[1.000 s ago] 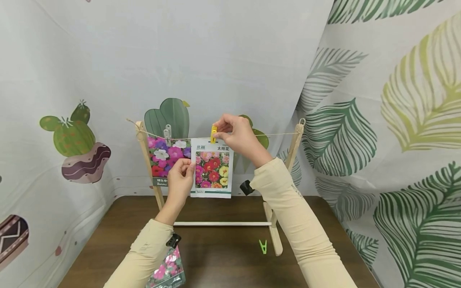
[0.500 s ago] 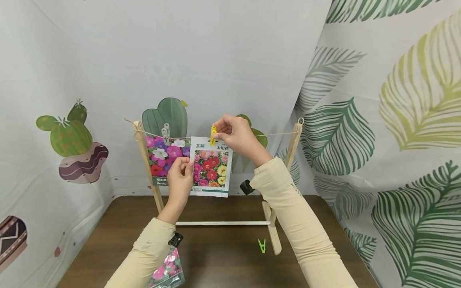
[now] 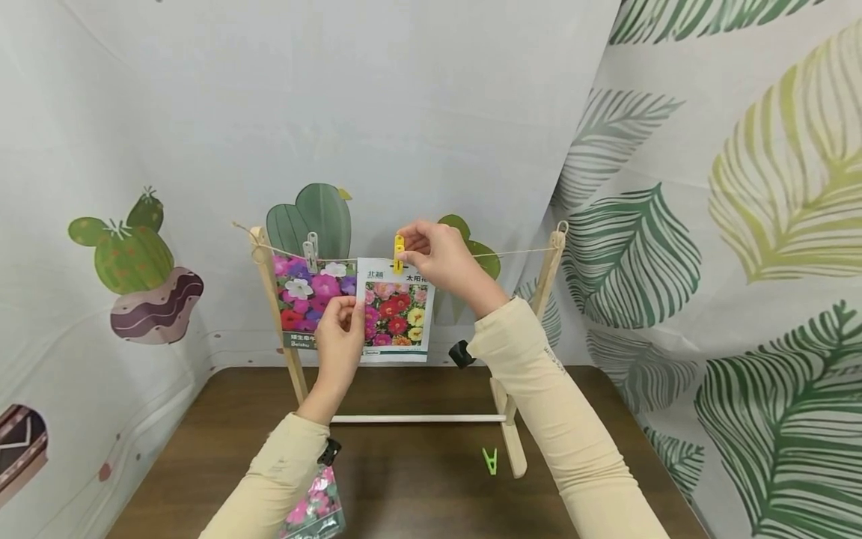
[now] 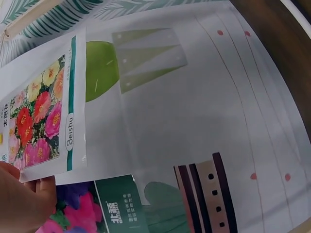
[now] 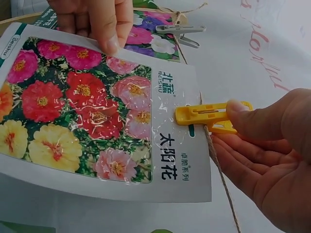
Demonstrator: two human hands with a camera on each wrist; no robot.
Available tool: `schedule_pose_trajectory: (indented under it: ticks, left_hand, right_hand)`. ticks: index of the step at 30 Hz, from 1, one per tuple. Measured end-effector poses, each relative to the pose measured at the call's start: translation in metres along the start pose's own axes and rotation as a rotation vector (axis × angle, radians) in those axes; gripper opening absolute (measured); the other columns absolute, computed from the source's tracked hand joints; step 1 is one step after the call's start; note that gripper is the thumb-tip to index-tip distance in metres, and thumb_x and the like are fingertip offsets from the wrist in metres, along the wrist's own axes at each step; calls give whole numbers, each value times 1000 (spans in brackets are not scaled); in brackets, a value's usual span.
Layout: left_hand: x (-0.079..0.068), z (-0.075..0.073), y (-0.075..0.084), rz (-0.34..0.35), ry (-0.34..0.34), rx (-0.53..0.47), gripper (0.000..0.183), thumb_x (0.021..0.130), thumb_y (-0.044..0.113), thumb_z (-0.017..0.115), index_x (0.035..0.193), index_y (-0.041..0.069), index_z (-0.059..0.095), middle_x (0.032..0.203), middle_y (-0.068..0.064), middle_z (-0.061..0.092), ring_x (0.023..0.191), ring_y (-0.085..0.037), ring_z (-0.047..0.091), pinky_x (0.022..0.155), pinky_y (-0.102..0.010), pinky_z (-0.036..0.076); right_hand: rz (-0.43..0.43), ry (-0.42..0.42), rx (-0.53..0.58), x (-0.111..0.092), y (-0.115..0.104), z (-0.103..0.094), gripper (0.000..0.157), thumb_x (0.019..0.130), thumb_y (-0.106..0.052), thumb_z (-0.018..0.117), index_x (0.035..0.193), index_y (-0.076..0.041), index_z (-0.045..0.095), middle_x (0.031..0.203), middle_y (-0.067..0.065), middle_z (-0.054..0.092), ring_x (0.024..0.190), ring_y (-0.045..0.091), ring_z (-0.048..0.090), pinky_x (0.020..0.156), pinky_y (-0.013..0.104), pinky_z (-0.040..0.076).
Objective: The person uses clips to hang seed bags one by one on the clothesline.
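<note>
A white seed packet [image 3: 396, 311] printed with red, pink and yellow flowers hangs at the twine line [image 3: 521, 251]. My left hand [image 3: 340, 340] pinches its left edge between thumb and fingers. At the packet's top edge, my right hand [image 3: 444, 258] grips a yellow clothespin [image 5: 209, 115] by its handles; in the right wrist view its jaws lie over the packet's top and the twine. To the left hangs a second packet [image 3: 316, 288] with purple and pink flowers, held on the line by a grey clothespin [image 3: 310, 252]. The left hand partly covers that packet.
The twine runs between two wooden posts [image 3: 550, 273] joined low down by a white rod [image 3: 417, 419]. A green clothespin [image 3: 490, 461] lies on the brown table [image 3: 417, 479] near the right foot. Another flower packet [image 3: 315, 509] lies by the left forearm.
The white packet's lower edge has risen a little. Both hands keep their grips, the right on the yellow clothespin and the left on the packet's edge, in nearly the same places.
</note>
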State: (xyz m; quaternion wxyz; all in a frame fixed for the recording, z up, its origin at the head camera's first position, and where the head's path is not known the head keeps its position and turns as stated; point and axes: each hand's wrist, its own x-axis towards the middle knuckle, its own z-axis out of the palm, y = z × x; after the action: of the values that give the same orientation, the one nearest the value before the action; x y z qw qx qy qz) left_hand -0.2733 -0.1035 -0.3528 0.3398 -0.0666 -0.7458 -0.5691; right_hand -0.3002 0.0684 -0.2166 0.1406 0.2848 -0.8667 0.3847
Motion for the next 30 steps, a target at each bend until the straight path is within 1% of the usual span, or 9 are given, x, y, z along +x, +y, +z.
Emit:
schedule_pose_trajectory:
  ticks: [5,10,14,17,20,25,30]
  left_hand:
    - [-2,0,2,71,7,42,20,97,17,57,106,0,60,87,-12,68,74,-18,57,67,-26,44]
    - [-5,-1,6,123,10,74,20,97,13,57,110,-1,59,96,-15,67,83,-24,63,74,-35,50]
    - [-5,-3,8,157,42,74,20,96,10,57,111,-3,58,100,-16,65,89,-27,62,79,-39,50]
    - [-4,-5,9,182,68,69,19,96,8,57,111,-5,58,101,-16,63,90,-27,61,80,-36,50]
    - [-5,-6,11,201,81,58,19,95,6,57,110,-6,58,102,-16,62,92,-27,60,80,-30,48]
    - [-5,-8,15,211,105,44,17,94,4,58,108,-6,59,102,-17,62,91,-26,60,79,-20,45]
    - [-8,-11,16,189,111,37,17,94,4,57,109,-6,59,101,-16,62,91,-26,60,79,-21,45]
  right_hand:
    - [-1,-8,-14,-1,1,1,31,91,-10,66,119,1,61,103,10,65,95,20,63,85,26,51]
    - [3,-27,-18,-3,2,2,32,92,-11,64,122,1,60,104,11,65,98,20,63,85,26,50]
    - [-4,-34,-14,-3,2,2,33,92,-11,64,123,1,60,104,11,65,97,20,64,85,26,51]
    - [-12,-38,-15,-3,1,2,34,92,-11,65,122,1,60,104,11,66,97,20,64,85,25,50]
    - [-19,-39,-16,-5,1,1,35,91,-12,66,123,1,60,104,10,66,97,19,63,86,25,50]
    - [-36,-42,-3,-6,1,1,38,91,-12,66,126,1,58,110,12,65,100,20,64,87,26,50]
    - [-21,-35,15,-11,1,0,39,91,-12,66,127,0,57,115,12,64,102,20,64,88,26,49]
